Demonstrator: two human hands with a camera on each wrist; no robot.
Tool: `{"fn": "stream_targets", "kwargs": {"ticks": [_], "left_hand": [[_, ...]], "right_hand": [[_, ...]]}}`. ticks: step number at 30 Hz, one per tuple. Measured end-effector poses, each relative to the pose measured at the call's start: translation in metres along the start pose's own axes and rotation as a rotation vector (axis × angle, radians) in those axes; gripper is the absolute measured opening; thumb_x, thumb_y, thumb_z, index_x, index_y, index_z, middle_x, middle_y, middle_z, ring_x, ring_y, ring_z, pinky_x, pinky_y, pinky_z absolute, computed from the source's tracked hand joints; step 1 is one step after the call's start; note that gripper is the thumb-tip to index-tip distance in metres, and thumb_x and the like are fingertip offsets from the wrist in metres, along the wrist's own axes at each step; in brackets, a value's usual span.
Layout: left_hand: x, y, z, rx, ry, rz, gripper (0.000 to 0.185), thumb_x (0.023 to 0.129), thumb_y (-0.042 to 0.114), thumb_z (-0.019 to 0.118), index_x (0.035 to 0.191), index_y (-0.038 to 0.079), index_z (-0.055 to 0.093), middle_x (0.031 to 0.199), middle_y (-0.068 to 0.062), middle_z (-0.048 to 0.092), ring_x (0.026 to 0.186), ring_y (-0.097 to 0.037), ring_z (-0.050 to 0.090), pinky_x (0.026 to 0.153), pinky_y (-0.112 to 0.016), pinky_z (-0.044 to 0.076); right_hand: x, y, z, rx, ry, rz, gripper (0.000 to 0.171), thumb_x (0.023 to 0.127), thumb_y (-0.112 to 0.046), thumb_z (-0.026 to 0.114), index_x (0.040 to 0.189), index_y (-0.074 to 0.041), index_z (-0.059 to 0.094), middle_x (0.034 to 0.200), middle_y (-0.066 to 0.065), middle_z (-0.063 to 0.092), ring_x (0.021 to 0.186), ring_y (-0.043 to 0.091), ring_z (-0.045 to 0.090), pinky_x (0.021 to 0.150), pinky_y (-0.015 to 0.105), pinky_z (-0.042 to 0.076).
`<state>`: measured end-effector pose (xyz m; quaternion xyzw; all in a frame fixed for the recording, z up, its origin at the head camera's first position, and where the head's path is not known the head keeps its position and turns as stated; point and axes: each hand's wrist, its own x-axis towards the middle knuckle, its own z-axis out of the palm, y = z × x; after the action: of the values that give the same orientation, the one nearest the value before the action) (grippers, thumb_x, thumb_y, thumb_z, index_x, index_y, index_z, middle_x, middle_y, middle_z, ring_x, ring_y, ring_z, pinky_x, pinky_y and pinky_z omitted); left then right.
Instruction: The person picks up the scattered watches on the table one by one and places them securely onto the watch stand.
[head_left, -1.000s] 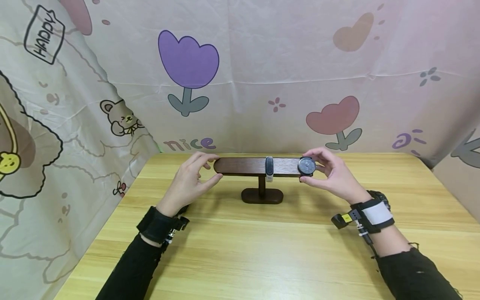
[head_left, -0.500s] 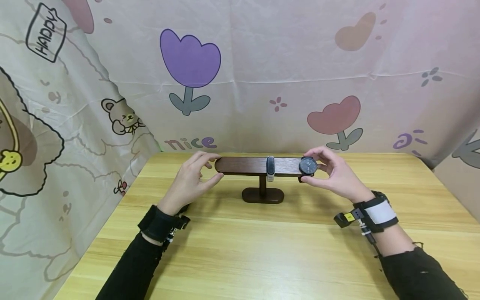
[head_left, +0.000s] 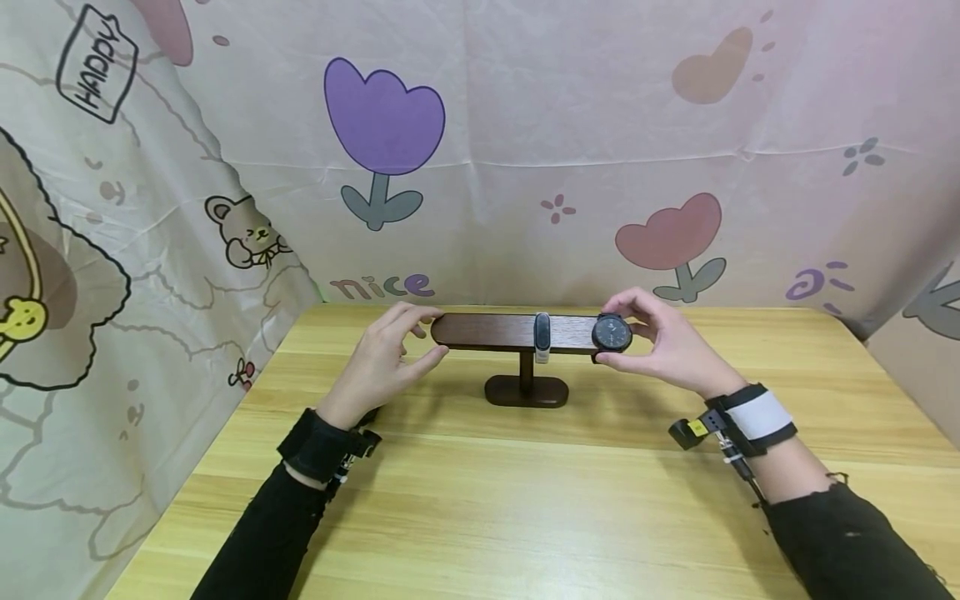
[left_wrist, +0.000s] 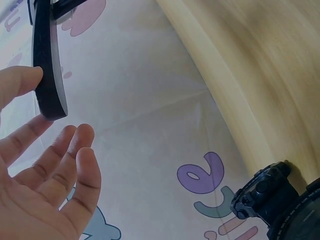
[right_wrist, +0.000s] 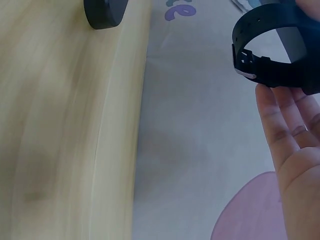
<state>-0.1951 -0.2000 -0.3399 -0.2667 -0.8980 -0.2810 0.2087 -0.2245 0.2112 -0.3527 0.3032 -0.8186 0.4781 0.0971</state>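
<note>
A dark brown wooden watch stand (head_left: 483,331) has a long horizontal bar on a short post with an oval base. My left hand (head_left: 382,354) pinches the bar's left end between thumb and index finger, the other fingers loosely bent, as the left wrist view shows. Around the bar's right end goes a round black watch (head_left: 612,332), its buckled strap forming a loop (right_wrist: 272,75) in the right wrist view. My right hand (head_left: 663,342) holds this watch, thumb at the near lower side and fingers at the far side. A slim fitness band (head_left: 542,333) with a pale strap sits right of the bar's middle.
The light wooden table (head_left: 480,500) carries the stand near its back edge. Behind it hangs a printed cloth (head_left: 495,100), which also covers the left side. Black straps with small cameras (head_left: 686,433) and cables wrap both wrists.
In the last half second my right hand has shifted the watch slightly left along the bar. The left hand keeps its hold on the bar's end.
</note>
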Motion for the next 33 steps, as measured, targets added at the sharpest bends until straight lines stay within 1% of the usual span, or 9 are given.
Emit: {"fn": "stream_targets", "kwargs": {"ticks": [4, 11, 17, 25, 30, 33], "left_hand": [[0.0, 0.0, 0.001, 0.003, 0.004, 0.011, 0.046, 0.095, 0.024, 0.083, 0.137, 0.01, 0.069, 0.127, -0.007, 0.069, 0.103, -0.021, 0.069, 0.07, -0.029, 0.053], [0.0, -0.001, 0.001, -0.001, 0.008, 0.019, 0.046, 0.096, 0.024, 0.082, 0.137, 0.009, 0.069, 0.127, -0.007, 0.069, 0.102, -0.021, 0.07, 0.069, -0.028, 0.052], [0.0, 0.0, 0.001, 0.002, 0.004, 0.004, 0.046, 0.095, 0.024, 0.083, 0.137, 0.01, 0.069, 0.127, -0.007, 0.069, 0.103, -0.022, 0.07, 0.069, -0.029, 0.052], [0.0, 0.0, 0.001, -0.004, 0.005, 0.003, 0.046, 0.095, 0.023, 0.083, 0.137, 0.009, 0.069, 0.127, -0.008, 0.069, 0.101, -0.022, 0.069, 0.067, -0.028, 0.049], [0.0, -0.001, 0.001, -0.007, 0.006, 0.003, 0.046, 0.095, 0.022, 0.083, 0.136, 0.008, 0.069, 0.128, -0.009, 0.069, 0.1, -0.022, 0.068, 0.066, -0.028, 0.047], [0.0, -0.001, 0.002, -0.006, 0.006, 0.002, 0.046, 0.095, 0.022, 0.083, 0.137, 0.009, 0.069, 0.128, -0.009, 0.069, 0.1, -0.022, 0.068, 0.066, -0.028, 0.047]], "right_hand": [[0.003, 0.0, 0.002, 0.004, -0.011, -0.022, 0.059, 0.076, 0.004, 0.094, 0.125, -0.009, 0.063, 0.119, 0.001, 0.064, 0.109, 0.01, 0.066, 0.101, 0.013, 0.054], [0.007, -0.002, 0.006, 0.002, -0.022, -0.051, 0.059, 0.075, 0.003, 0.095, 0.124, -0.011, 0.064, 0.116, 0.001, 0.064, 0.106, 0.012, 0.066, 0.095, 0.014, 0.055], [0.012, -0.004, 0.009, -0.005, -0.036, -0.043, 0.06, 0.075, 0.001, 0.096, 0.124, -0.013, 0.064, 0.115, 0.001, 0.068, 0.105, 0.011, 0.068, 0.096, 0.014, 0.054], [0.016, -0.007, 0.013, 0.005, -0.075, -0.017, 0.059, 0.078, -0.002, 0.095, 0.126, -0.015, 0.063, 0.115, 0.003, 0.068, 0.095, 0.014, 0.074, 0.086, 0.019, 0.06], [0.019, -0.009, 0.015, 0.003, -0.091, -0.023, 0.06, 0.077, -0.003, 0.095, 0.126, -0.015, 0.063, 0.114, 0.004, 0.07, 0.092, 0.014, 0.075, 0.084, 0.02, 0.061], [0.021, -0.01, 0.017, -0.006, -0.094, -0.023, 0.059, 0.078, -0.005, 0.095, 0.126, -0.016, 0.063, 0.114, 0.003, 0.07, 0.093, 0.014, 0.075, 0.084, 0.02, 0.06]]}}
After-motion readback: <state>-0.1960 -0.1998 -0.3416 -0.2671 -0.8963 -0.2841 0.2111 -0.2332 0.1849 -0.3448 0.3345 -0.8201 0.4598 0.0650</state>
